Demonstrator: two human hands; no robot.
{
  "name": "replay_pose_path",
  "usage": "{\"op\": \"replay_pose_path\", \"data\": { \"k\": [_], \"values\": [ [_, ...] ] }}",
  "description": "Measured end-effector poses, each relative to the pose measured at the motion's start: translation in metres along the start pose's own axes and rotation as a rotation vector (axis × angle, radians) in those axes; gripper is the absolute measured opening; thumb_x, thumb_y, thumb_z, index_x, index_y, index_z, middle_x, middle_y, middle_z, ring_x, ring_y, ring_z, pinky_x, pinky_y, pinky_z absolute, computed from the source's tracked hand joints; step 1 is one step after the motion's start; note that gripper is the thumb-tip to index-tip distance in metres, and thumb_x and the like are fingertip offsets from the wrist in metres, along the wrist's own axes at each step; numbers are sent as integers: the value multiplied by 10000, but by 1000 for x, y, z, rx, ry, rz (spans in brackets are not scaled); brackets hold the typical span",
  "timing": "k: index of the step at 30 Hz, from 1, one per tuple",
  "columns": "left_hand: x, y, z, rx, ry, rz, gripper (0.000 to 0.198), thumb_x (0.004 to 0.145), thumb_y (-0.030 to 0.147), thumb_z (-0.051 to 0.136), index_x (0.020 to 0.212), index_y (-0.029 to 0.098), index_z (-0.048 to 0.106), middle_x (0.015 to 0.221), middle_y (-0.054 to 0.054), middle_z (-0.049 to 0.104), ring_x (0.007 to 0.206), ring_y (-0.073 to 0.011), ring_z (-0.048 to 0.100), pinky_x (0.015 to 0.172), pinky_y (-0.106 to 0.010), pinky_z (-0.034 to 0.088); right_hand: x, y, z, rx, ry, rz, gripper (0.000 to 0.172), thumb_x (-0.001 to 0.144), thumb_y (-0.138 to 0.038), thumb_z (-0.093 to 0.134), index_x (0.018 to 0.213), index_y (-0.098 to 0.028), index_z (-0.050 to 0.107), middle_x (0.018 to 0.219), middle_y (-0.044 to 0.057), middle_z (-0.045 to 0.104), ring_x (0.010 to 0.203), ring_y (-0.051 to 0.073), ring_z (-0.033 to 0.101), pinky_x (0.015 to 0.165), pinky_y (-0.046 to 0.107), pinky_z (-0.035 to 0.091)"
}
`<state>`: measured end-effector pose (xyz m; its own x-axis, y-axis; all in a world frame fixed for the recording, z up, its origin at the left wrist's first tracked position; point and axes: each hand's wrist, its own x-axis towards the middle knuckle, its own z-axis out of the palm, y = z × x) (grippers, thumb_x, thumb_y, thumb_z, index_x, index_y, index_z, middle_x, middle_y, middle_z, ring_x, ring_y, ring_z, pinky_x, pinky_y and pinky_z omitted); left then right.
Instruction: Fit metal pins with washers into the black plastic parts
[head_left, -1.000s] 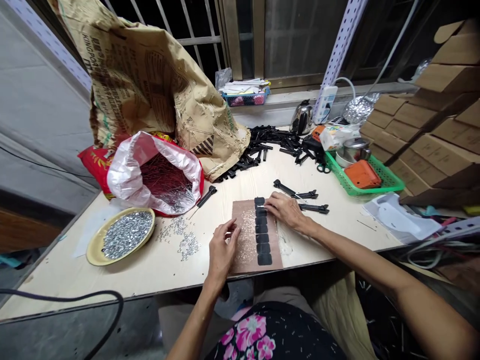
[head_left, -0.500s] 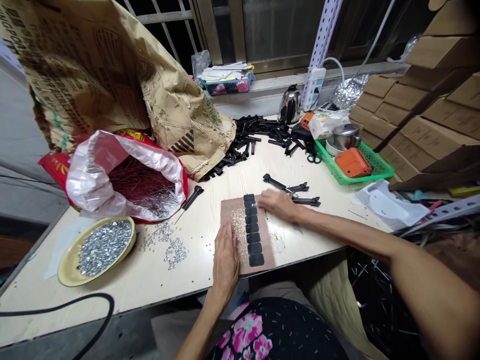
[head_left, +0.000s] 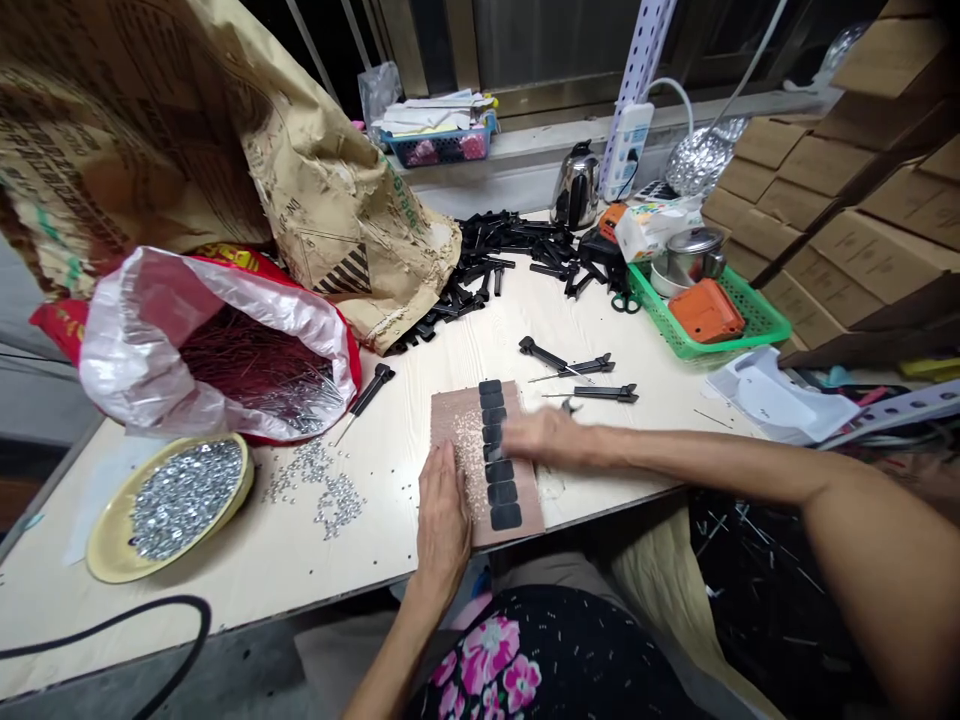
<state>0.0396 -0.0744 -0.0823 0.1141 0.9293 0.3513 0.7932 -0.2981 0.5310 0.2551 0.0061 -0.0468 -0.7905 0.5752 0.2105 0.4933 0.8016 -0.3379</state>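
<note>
A brown board (head_left: 444, 408) lies near the table's front edge, bearing a column of black rounded pads (head_left: 503, 493) and a scatter of tiny pale pieces (head_left: 469, 440). My left hand (head_left: 442, 515) rests flat along the board's lower left edge, fingers stretched out. Over the middle pads is my right hand (head_left: 547, 438), smeared by motion; whether its fingertips hold anything cannot be made out. Just beyond it lie several black plastic handles with thin metal rods, one of them a black handle (head_left: 606, 393).
Left of the board are a yellow bowl (head_left: 244, 490) of small shiny metal pieces, loose ones beside it, and an open sack (head_left: 112, 350) of thin rods. More black parts (head_left: 517, 240) are heaped at the back. A green basket (head_left: 690, 350) and stacked cardboard boxes (head_left: 885, 260) stand right.
My right hand has moved down the column, from the upper pads toward the middle ones. My left hand stays on the board. The whole view has shifted slightly.
</note>
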Motion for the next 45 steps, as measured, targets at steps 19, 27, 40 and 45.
{"op": "replay_pose_path", "data": {
  "k": [19,27,40,45],
  "values": [
    [-8,1,1,90,9,5,518,922,116,328,1435,174,273,1402,-153,440,1336,-258,352,1061,-506,371,-26,-18,-15,-113,-21,-229,254,963,-243,389,823,-174,588,756,13,536,720,119,456,552,255,283],
    [-14,6,-1,105,-33,-64,526,917,85,315,1435,157,261,1437,-147,400,1373,-239,286,1073,-478,372,6,22,-76,-486,111,35,252,938,-360,457,837,-209,632,802,29,611,778,176,492,767,345,285],
    [-17,-52,-96,302,245,-250,186,876,202,519,984,158,664,956,-105,624,938,-246,531,797,-430,517,248,-18,77,-353,23,-382,233,950,-198,416,1034,-203,632,979,74,592,929,213,422,750,346,265],
    [-28,-88,-118,390,185,-223,196,879,227,514,965,178,683,928,-95,627,890,-235,509,765,-382,499,248,-13,84,-379,48,-446,224,942,-194,416,906,-152,633,951,87,577,906,225,416,767,360,266]
  ]
}}
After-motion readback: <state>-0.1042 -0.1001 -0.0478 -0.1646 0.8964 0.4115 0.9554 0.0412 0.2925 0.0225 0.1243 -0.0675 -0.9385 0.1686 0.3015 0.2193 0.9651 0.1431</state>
